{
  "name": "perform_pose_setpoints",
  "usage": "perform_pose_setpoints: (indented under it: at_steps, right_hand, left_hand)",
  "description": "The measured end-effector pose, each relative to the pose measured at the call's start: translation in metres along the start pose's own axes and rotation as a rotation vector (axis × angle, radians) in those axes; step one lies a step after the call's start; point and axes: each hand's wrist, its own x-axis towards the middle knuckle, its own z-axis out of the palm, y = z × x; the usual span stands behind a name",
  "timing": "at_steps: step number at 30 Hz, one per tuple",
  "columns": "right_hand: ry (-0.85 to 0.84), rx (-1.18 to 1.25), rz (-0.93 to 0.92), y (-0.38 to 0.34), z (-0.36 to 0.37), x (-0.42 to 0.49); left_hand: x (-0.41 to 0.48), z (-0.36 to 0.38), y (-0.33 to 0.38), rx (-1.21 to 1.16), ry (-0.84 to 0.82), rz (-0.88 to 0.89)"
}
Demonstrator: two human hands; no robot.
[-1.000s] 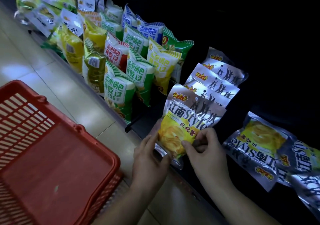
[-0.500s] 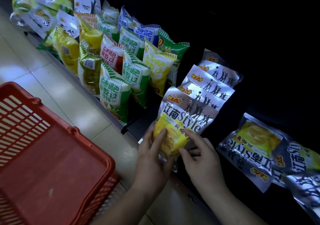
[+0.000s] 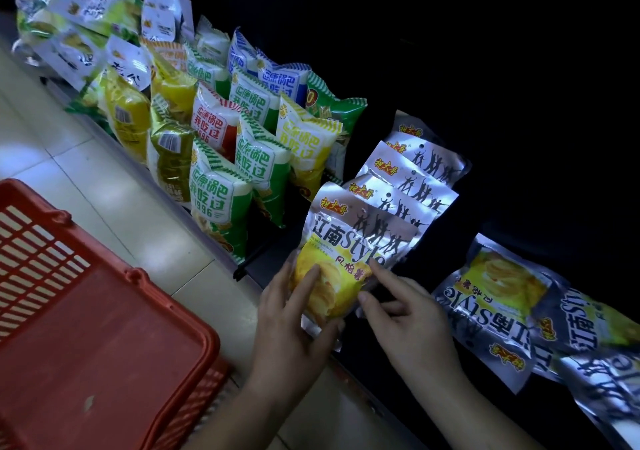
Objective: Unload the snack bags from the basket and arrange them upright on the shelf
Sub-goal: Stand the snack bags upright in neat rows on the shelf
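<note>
Pale tile floor (image 3: 86,186), btm left

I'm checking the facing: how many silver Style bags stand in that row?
5. The front bag is in the left hand; four more overlap behind it, second, third, fourth, fifth at the back. Others may be hidden.

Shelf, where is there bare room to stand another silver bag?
Bare dark shelf shows between the upright silver row and the flat silver bags on the right. A narrower strip lies between that row and the green bags. Farther left it is packed. The left hand and right hand crowd the front silver bag.
</note>
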Motion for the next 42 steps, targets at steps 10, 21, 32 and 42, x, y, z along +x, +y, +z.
perform_pose_setpoints:
  at_steps: [10,21,32,42]
  right_hand:
    - [0.219,-0.302,0.066,0.001,-0.082,0.011]
    - [0.282,-0.541,0.105,0.030,-0.160,-0.004]
    - [0.032,-0.925,0.283,0.072,-0.205,-0.029]
    - [0.125,-0.844,0.258,0.081,-0.227,-0.044]
  left_hand:
    - [0.012,0.015,0.094,-0.179,-0.116,0.181]
    - [0.076,0.070,0.165,0.197,-0.680,0.100]
    - [0.056,0.158,0.156,0.273,-0.814,-0.022]
    - [-0.001,0.139,0.132,0.004,-0.727,0.069]
